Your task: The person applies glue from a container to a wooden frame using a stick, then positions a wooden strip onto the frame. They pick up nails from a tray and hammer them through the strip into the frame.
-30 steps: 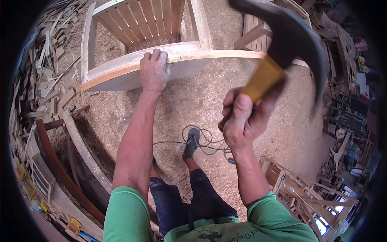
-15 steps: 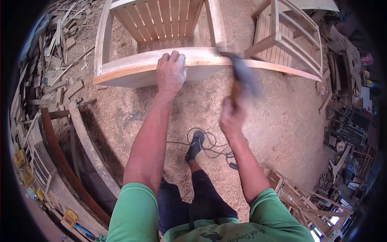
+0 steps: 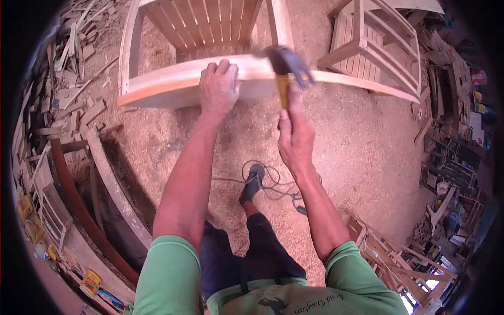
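A long curved wooden board (image 3: 168, 83) lies across the front of a slatted wooden chair frame (image 3: 128, 47). Over the board's edge, my left hand (image 3: 219, 90) is closed, fingers curled on its upper face. My right hand (image 3: 297, 131) is wrapped round the yellow handle of a claw hammer (image 3: 284, 65). The hammer's dark head is slightly blurred and overlaps the board right of my left hand; whether it touches the wood cannot be made out.
A second slatted chair (image 3: 362, 50) stands at the upper right. Wood scraps (image 3: 92, 113) cover the left side, above a workbench (image 3: 79, 252). A coiled cable (image 3: 273, 184) lies by one foot on the sawdust floor. Tools and timber pile up at the right.
The hammer and my right hand have moved left and up, bringing the head over the board. My left hand still grips the board, which appears slightly higher in view.
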A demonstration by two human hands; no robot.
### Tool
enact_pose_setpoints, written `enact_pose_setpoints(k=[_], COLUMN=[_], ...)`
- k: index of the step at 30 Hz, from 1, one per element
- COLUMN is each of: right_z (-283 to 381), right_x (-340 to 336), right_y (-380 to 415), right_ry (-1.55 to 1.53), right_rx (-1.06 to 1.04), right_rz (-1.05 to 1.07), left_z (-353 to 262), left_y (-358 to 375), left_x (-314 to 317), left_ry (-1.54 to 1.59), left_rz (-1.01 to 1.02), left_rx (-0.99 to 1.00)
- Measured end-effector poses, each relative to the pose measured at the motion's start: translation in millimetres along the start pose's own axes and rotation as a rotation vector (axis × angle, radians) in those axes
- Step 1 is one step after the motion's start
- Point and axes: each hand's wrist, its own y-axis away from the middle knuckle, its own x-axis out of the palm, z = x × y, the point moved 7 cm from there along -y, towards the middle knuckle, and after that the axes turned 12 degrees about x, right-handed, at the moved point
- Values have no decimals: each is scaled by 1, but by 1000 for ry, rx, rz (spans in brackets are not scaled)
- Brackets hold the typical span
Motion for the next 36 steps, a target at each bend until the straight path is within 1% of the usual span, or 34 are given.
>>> enact_pose_setpoints(k=[2, 3, 4, 5, 6, 7, 8, 9, 10, 11, 12, 13, 15, 16, 18, 19, 20, 21, 22, 23, 24, 25, 26, 27, 28, 29, 31, 32, 33, 35, 36], right_z=[-3, -12, -24, -36, -74, -96, -90, -59, -65, -50, -38, -43, -40, -32, -21, -14, -7, 1, 8, 10, 10, 5, 0, -14, -13, -10, 0, 8, 2, -22, -22], right_x=[-6, 3, 16, 23, 33, 36, 32, 22, 24, 27, 27, 31, 33, 35, 40, 44, 47, 50, 54, 58, 59, 60, 61, 61, 63, 64, 65, 65, 64, 59, 59], right_y=[13, 8, -3, -7, -10, -16, -23, -19, -16, -16, -12, -13, -14, -7, -3, 0, 3, 5, 6, 6, 5, -1, -7, -15, -18, -19, -20, -21, -27, -41, -41], right_ry=[-123, -29, 170, 257, 332, 385, 335, 173, 182, 181, 231, 255, 283, 277, 303, 310, 320, 330, 351, 372, 397, 385, 373, 338, 300, 308, 325, 320, 315, 300, 293], right_rx=[-273, -315, -99, -19, 33, -39, 5, -52, -49, -89, -33, 54, 171, 193, -52, -7, 40, 88, 78, 71, 64, 70, 75, 167, 258, 299, 384, 366, 350, 326, 319], right_rz=[-268, -260, -95, -14, -20, -108, -109, -59, -98, -133, -111, -81, -71, -92, -199, -208, -219, -233, -253, -275, -299, -289, -279, -245, -213, -196, -162, -143, -124, -87, -70], left_z=[0, 1, 0, 0, 7, 17, 12, 14, 16, 11, 12, 6, 48, 76, 148, 177, 209, 222, 241, 263, 268, 281, 291, 300, 309, 322, 332, 336, 340, 344, 346], left_y=[0, -2, -4, -3, -2, -2, 2, 2, 5, 19, 39, 51, 95, 124, 201, 240, 282, 311, 347, 389, 411, 438, 454, 467, 475, 486, 484, 481, 481, 481, 479], left_x=[2, -1, 0, 1, 21, 35, 23, 24, 20, 9, -37, -84, -146, -185, -261, -314, -358, -417, -459, -489, -523, -545, -557, -566, -570, -568, -563, -559, -554, -549, -546], left_ry=[19, 24, 10, -18, -68, 139, 98, 93, 174, 144, 51, -29, 10, 38, 40, -110, -74, -288, -333, -423, -533, -577, -584, -590, -595, -454, -406, -383, -310, -314, -314], left_rz=[22, 27, 36, 51, 32, 119, -145, 26, 85, -99, -218, -339, -339, -350, -459, -508, -578, -553, -587, -573, -502, -416, -356, -295, -238, -220, -147, -111, -95, -97, -93], left_rx=[-15, -22, -6, 0, 19, -181, -143, -180, -173, -79, -13, 62, -33, -76, -240, -264, -359, -422, -484, -580, -666, -762, -765, -766, -765, -829, -795, -778, -802, -822, -829])
